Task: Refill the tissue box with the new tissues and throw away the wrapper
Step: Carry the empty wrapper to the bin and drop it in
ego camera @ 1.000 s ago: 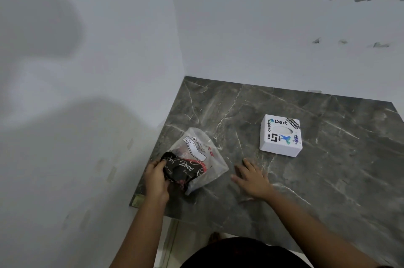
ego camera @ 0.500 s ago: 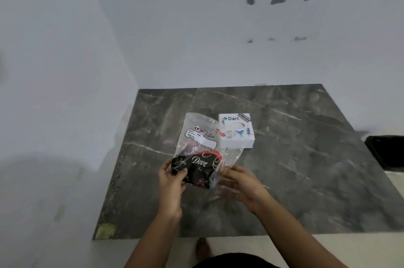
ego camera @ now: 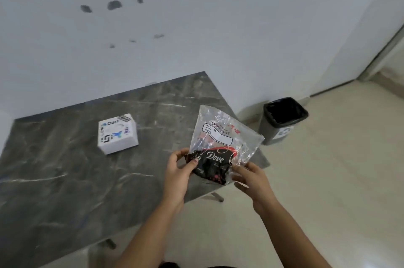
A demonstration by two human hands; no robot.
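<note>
I hold a clear plastic wrapper (ego camera: 220,136) with a black and red "Dove" print upright over the table's right end. My left hand (ego camera: 178,170) pinches its lower left corner. My right hand (ego camera: 251,177) grips its lower right edge. The wrapper looks flat and see-through. A white square tissue box (ego camera: 118,136) with stickers on its top sits on the dark marble table (ego camera: 54,180), well to the left of my hands.
A grey bin (ego camera: 282,119) with a black liner stands open on the pale floor to the right of the table, against the white wall. A doorway shows at the far right.
The wrapper has been lifted off the table and both hands now hold it. My view has swung right, so the bin has come into sight and the box has shifted left.
</note>
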